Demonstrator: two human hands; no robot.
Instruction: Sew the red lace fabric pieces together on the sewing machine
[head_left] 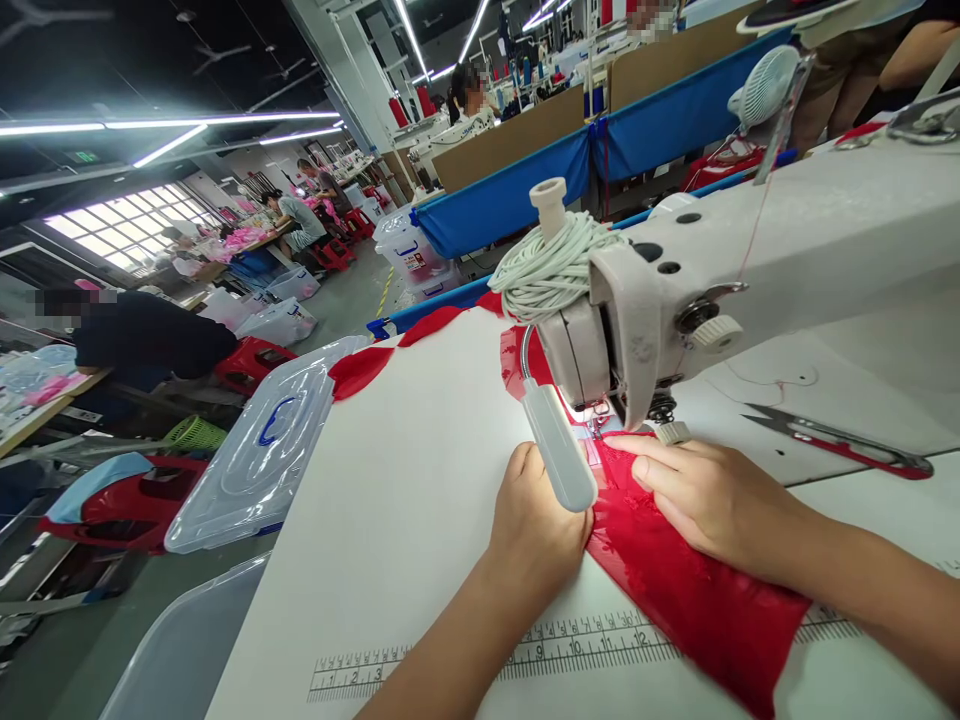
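Note:
Red sheer fabric lies under the sewing machine head, its near end trailing over the table's printed ruler. My left hand is closed at the fabric's left edge; a grey paddle-shaped handle hides some of its fingers. To the right of the needle area, my right hand grips the fabric near the presser foot, index finger reaching forward. More red pieces extend in a strip along the table's far edge. The needle itself is hard to make out.
Thread snips with red handles lie right of the machine. A coil of pale cord hangs on the machine head. Clear plastic bins stand left of the white table. Beyond are a red stool, a fan and several seated people.

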